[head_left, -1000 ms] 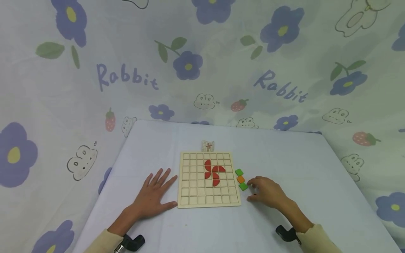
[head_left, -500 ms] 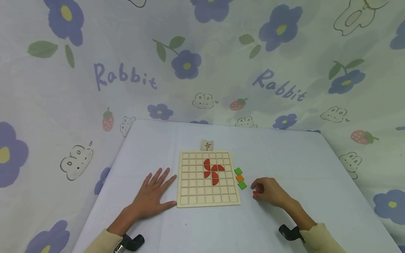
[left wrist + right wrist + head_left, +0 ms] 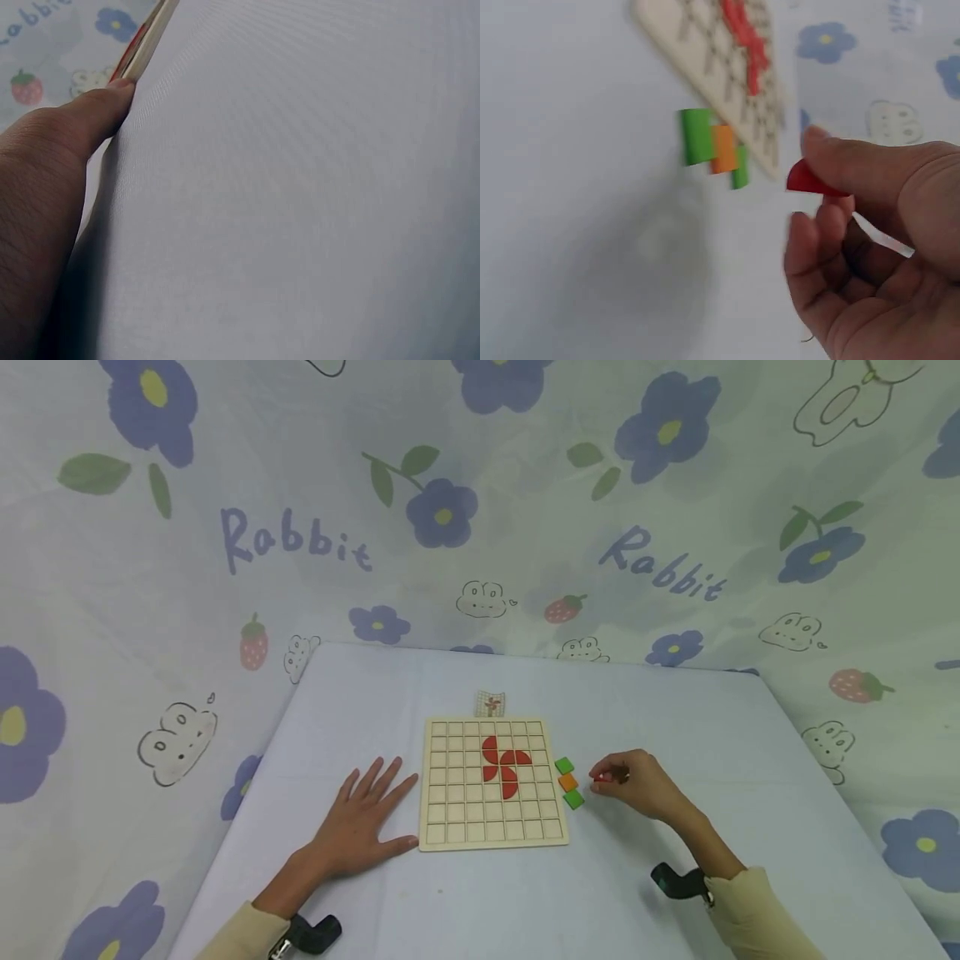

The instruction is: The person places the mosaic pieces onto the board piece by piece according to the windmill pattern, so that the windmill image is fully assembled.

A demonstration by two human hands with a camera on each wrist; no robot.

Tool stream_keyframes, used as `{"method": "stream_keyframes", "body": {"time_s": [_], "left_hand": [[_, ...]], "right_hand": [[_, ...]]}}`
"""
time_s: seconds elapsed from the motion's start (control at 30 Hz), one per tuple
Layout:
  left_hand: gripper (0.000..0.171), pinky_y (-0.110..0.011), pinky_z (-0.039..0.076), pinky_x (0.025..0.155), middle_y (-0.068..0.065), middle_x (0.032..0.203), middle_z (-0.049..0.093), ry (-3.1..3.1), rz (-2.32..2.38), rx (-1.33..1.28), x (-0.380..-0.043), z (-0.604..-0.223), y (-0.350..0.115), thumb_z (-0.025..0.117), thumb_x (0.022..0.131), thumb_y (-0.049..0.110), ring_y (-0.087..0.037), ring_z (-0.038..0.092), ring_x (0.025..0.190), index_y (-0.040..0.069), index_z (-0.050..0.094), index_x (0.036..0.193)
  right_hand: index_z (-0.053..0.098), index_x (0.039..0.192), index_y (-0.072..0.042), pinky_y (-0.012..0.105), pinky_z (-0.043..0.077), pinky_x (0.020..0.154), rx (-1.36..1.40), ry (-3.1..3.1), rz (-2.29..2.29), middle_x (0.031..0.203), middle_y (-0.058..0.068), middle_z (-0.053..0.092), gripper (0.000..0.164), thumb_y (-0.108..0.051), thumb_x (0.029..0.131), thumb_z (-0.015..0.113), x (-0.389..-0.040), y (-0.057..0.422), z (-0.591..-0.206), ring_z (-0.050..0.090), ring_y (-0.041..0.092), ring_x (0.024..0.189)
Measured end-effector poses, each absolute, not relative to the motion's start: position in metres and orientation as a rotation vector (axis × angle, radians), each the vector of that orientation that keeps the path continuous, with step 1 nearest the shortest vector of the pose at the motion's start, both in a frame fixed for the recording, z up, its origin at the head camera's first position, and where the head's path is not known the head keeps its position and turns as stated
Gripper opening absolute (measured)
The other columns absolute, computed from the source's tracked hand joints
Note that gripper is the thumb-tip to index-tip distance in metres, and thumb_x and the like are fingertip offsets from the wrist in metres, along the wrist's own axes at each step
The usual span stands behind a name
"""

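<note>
My right hand (image 3: 637, 783) pinches a red quarter-circle tile (image 3: 808, 180) between thumb and fingertips, raised over the table just right of the loose tiles. My left hand (image 3: 362, 822) lies flat with fingers spread on the table, its thumb tip at the left edge of a wooden grid board (image 3: 457, 812). Several red quarter-circle tiles (image 3: 509, 789) sit in the board's cells, forming a pinwheel shape. In the left wrist view, the left thumb (image 3: 101, 112) meets the board's edge.
Along the board's right side lie a green tile (image 3: 564, 766), an orange tile (image 3: 568, 782) and another green tile (image 3: 573, 799). A small pattern card (image 3: 491, 704) with a red pinwheel lies behind the board. A patterned cloth hangs beyond the white table (image 3: 675, 718).
My right hand has picked up a red quarter-circle tile from the table right of the board and lifted it up and away from me. The left hand stays put.
</note>
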State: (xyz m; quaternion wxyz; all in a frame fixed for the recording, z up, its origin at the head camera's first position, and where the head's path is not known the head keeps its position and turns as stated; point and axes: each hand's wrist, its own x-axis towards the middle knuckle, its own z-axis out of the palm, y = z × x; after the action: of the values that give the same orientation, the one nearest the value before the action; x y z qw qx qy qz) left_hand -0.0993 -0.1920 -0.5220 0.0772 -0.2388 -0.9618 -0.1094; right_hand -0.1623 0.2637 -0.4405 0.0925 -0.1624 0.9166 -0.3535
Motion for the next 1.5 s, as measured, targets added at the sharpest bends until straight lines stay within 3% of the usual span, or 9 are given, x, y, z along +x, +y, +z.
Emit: {"method": "stream_keyframes", "body": {"time_s": [0.2,0.33,0.47,0.67,0.9,1.2,1.33,1.5], "left_hand": [[0.091,-0.059,0.010,0.114,-0.008,0.162,0.020,-2.916,-0.336,-0.710,-0.099,-0.520,-0.191,0.046,0.084,0.080,-0.035,0.012,0.148,0.023,0.035,0.154],[0.091,-0.059,0.011,0.114,-0.008,0.162,0.020,-2.909,-0.352,-0.714,-0.098,-0.520,-0.189,0.047,0.083,0.079,-0.035,0.012,0.148,0.022,0.036,0.154],[0.091,-0.060,0.011,0.113,-0.009,0.161,0.022,-2.903,-0.355,-0.714,-0.098,-0.518,-0.189,0.049,0.083,0.078,-0.035,0.014,0.147,0.021,0.038,0.153],[0.090,-0.060,0.012,0.113,-0.009,0.162,0.021,-2.903,-0.325,-0.725,-0.099,-0.518,-0.192,0.047,0.084,0.078,-0.035,0.014,0.147,0.022,0.037,0.154],[0.091,-0.060,0.012,0.113,-0.009,0.162,0.021,-2.917,-0.316,-0.721,-0.096,-0.516,-0.193,0.045,0.084,0.079,-0.035,0.013,0.147,0.022,0.036,0.154],[0.091,-0.061,0.012,0.113,-0.008,0.162,0.021,-2.908,-0.333,-0.705,-0.096,-0.516,-0.194,0.048,0.083,0.079,-0.035,0.014,0.147,0.022,0.036,0.154],[0.091,-0.059,0.009,0.114,-0.006,0.163,0.018,-2.936,-0.329,-0.697,-0.097,-0.518,-0.194,0.044,0.084,0.080,-0.033,0.011,0.148,0.025,0.033,0.155],[0.092,-0.058,0.007,0.115,-0.005,0.163,0.015,-2.952,-0.331,-0.705,-0.097,-0.519,-0.194,0.043,0.084,0.081,-0.032,0.008,0.149,0.026,0.030,0.156]], "right_hand": [[0.073,0.102,-0.002,0.033,0.057,0.070,-0.399,2.584,-1.452,0.090,0.006,0.070,0.022,-0.016,0.087,0.078,-0.181,0.248,-0.427,0.065,0.035,0.082],[0.069,0.109,0.004,0.033,0.056,0.082,-0.344,2.417,-1.713,0.101,0.015,0.071,0.026,-0.012,0.089,0.074,-0.187,0.235,-0.427,0.068,0.037,0.094],[0.065,0.113,0.009,0.033,0.055,0.085,-0.280,2.292,-1.912,0.109,0.022,0.067,0.029,-0.010,0.092,0.071,-0.191,0.217,-0.425,0.066,0.039,0.102],[0.067,0.115,0.004,0.033,0.055,0.084,-0.208,2.297,-1.948,0.114,0.017,0.066,0.029,-0.016,0.093,0.070,-0.197,0.196,-0.426,0.060,0.042,0.110],[0.067,0.114,0.003,0.038,0.056,0.085,-0.270,2.246,-1.807,0.109,0.015,0.068,0.021,-0.009,0.097,0.063,-0.202,0.173,-0.433,0.058,0.048,0.109],[0.066,0.116,0.005,0.053,0.053,0.086,-0.461,2.269,-1.603,0.108,0.011,0.067,0.022,-0.006,0.098,0.060,-0.207,0.143,-0.445,0.064,0.041,0.101],[0.070,0.114,0.000,0.046,0.057,0.078,-0.489,2.303,-1.541,0.112,0.010,0.066,0.020,-0.005,0.098,0.059,-0.206,0.133,-0.450,0.064,0.036,0.098],[0.074,0.108,-0.007,0.033,0.055,0.067,-0.574,2.432,-1.376,0.108,0.002,0.064,0.018,-0.005,0.096,0.062,-0.205,0.121,-0.455,0.061,0.020,0.089]]}}
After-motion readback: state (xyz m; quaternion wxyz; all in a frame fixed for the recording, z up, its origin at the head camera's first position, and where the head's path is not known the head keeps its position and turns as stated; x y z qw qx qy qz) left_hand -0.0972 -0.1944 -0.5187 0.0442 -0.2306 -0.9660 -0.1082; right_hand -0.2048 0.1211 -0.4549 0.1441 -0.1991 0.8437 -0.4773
